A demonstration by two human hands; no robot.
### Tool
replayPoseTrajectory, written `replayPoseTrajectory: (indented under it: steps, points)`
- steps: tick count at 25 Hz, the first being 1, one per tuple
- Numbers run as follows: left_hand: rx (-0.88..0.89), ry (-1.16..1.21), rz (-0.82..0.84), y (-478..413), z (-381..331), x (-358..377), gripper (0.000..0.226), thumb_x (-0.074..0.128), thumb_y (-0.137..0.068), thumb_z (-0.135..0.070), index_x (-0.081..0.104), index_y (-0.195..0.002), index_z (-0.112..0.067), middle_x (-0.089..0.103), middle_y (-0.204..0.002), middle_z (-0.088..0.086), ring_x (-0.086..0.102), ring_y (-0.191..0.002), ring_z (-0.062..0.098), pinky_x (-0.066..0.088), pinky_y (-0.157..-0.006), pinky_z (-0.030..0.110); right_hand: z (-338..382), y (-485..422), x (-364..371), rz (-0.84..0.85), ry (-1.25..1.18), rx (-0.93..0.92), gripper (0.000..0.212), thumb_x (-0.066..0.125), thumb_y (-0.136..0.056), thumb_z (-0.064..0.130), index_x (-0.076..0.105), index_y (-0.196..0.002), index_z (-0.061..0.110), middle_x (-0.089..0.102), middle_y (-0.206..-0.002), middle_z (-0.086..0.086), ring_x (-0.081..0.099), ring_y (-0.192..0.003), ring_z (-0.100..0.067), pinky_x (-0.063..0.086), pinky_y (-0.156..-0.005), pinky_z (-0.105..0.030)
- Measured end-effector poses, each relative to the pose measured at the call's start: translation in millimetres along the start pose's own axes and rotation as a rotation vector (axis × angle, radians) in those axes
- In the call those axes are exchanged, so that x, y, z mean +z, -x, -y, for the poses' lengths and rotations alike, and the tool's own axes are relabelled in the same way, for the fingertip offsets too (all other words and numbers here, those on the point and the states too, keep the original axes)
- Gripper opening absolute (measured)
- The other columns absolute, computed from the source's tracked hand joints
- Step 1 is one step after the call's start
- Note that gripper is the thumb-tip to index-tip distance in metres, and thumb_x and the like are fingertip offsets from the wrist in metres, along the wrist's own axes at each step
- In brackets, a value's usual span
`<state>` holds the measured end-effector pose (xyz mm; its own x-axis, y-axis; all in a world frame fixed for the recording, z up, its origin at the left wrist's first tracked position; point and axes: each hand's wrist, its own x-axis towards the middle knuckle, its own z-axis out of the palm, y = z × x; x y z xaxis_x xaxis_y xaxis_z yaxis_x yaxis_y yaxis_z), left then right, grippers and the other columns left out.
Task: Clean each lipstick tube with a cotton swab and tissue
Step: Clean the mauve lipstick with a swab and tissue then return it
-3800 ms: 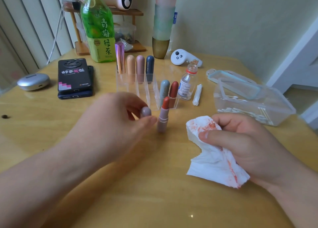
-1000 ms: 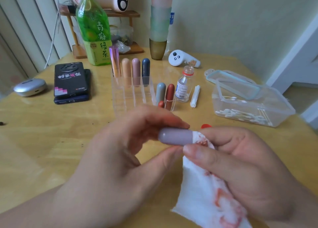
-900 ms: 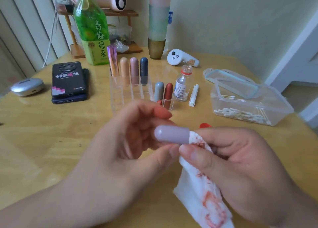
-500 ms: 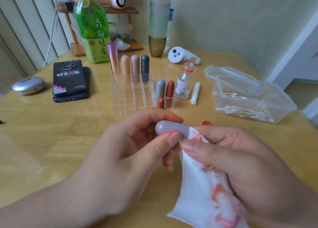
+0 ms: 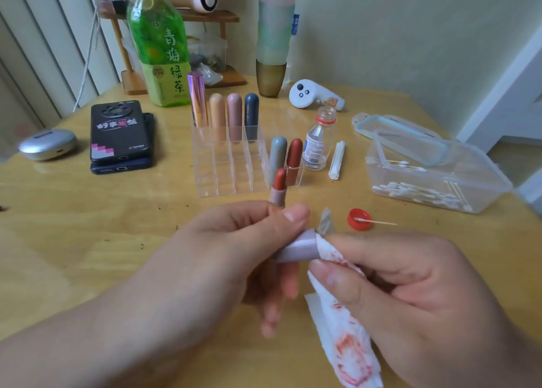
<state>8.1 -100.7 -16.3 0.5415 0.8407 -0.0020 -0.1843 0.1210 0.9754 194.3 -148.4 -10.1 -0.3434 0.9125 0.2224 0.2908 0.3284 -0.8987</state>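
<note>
The lilac cap (image 5: 299, 248) is best held steady while the tissue (image 5: 343, 329) is twisted into its open end, so that stain is lifted, not smeared. The cap is pinched by the curled left hand (image 5: 234, 255) above the tabletop (image 5: 88, 241), and the stained tissue is pinched against it by the right hand (image 5: 410, 294) from 3 o'clock. The uncapped lipstick (image 5: 278, 185) is stood at 12 o'clock, just behind.

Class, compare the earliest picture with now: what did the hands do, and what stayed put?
The left hand carried the lilac cap away from the open lipstick and turned it sideways; the right hand brought the stained tissue against its end. The lipstick stays upright by the organizer.
</note>
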Motion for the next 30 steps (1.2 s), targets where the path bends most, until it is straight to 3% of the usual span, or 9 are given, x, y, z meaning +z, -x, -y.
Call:
replayPoseTrajectory:
  steps: [3,6,8,11,14,18,24,28,30]
  points:
    - [0.106,0.000,-0.033,-1.0,4.8,-2.2,0.028,0.079,-0.074,-0.031,0.069,-0.074,-0.004,0.063,-0.064,0.019,0.055,-0.046,0.028,0.050,-0.050,0.034,2.1,1.4,3.2,-0.020,0.037,-0.056,0.028,0.057,-0.095,0.003,0.075,-0.111,0.017,0.075,-0.091,-0.005,0.072,-0.089,-0.012,0.054,-0.080,-0.027]
    - [0.295,-0.105,-0.093,-1.6,13.4,-2.6,0.020,0.085,-0.070,-0.017,0.071,-0.082,-0.008,0.072,-0.072,0.012,0.066,-0.058,0.026,0.056,-0.060,0.033,2.8,2.3,-1.1,0.056,-0.553,0.234,0.031,0.057,-0.091,0.005,0.074,-0.114,0.015,0.076,-0.100,-0.013,0.072,-0.082,-0.005,0.053,-0.078,-0.014]
    - [0.455,-0.213,-0.028,-1.7,12.7,-5.7,0.018,0.084,-0.071,-0.008,0.070,-0.083,-0.007,0.071,-0.079,0.006,0.069,-0.072,0.024,0.054,-0.069,0.029,2.0,-1.2,-4.5,0.126,-0.848,0.407,0.032,0.060,-0.088,0.005,0.069,-0.118,0.003,0.071,-0.117,-0.013,0.069,-0.107,-0.020,0.046,-0.102,-0.028]
    - [0.582,-0.439,0.071,-1.2,2.4,-18.3,0.016,0.081,-0.075,-0.013,0.070,-0.085,-0.007,0.067,-0.082,0.010,0.065,-0.075,0.033,0.050,-0.070,0.037,0.9,-6.4,-9.9,0.223,-1.060,0.450,0.034,0.055,-0.093,0.001,0.058,-0.124,-0.013,0.069,-0.117,-0.018,0.067,-0.109,-0.023,0.048,-0.098,-0.027]
    - [0.517,-0.256,0.018,-5.3,-8.4,-25.8,0.023,0.077,-0.079,-0.029,0.068,-0.082,-0.008,0.065,-0.072,0.013,0.056,-0.053,0.029,0.046,-0.055,0.034,-2.1,-6.0,-19.7,0.078,-0.945,0.451,0.033,0.078,-0.075,0.013,0.074,-0.106,0.001,0.075,-0.093,-0.013,0.073,-0.082,-0.022,0.056,-0.077,-0.031]
    - [0.355,0.096,-0.441,-23.1,-5.0,-33.6,0.020,0.059,-0.096,-0.027,0.058,-0.081,-0.014,0.050,-0.060,0.007,0.041,-0.046,0.018,0.038,-0.045,0.030,-10.8,-6.3,-15.0,-0.131,-0.649,0.420,0.027,0.080,-0.066,0.018,0.075,-0.085,0.001,0.064,-0.069,-0.015,0.059,-0.058,-0.023,0.048,-0.052,-0.028]
    - [0.165,0.250,-0.583,-34.9,3.6,-40.5,0.015,0.059,-0.097,-0.022,0.054,-0.101,-0.007,0.062,-0.071,0.004,0.051,-0.056,0.013,0.048,-0.052,0.025,1.1,-8.5,-6.8,-0.017,-0.949,0.503,0.010,0.066,-0.084,0.008,0.069,-0.093,0.005,0.066,-0.076,-0.014,0.064,-0.063,-0.021,0.052,-0.058,-0.028]
    - [0.193,0.162,-0.537,-33.2,5.4,-33.3,0.012,0.062,-0.092,-0.015,0.053,-0.094,-0.007,0.067,-0.075,0.007,0.055,-0.057,0.014,0.047,-0.052,0.025,-13.1,-8.1,0.0,-0.143,0.006,0.465,0.018,0.072,-0.087,0.015,0.060,-0.081,0.027,0.064,-0.066,-0.012,0.051,-0.054,-0.019,0.041,-0.050,-0.031]
    - [0.183,0.122,-0.525,-33.6,7.4,-34.2,0.023,0.065,-0.090,-0.012,0.055,-0.109,-0.005,0.067,-0.081,0.007,0.059,-0.062,0.013,0.048,-0.054,0.024,-12.6,-9.4,4.1,-0.218,0.159,0.388,0.026,0.074,-0.084,0.014,0.057,-0.084,0.034,0.065,-0.067,-0.003,0.055,-0.056,-0.021,0.048,-0.055,-0.032]
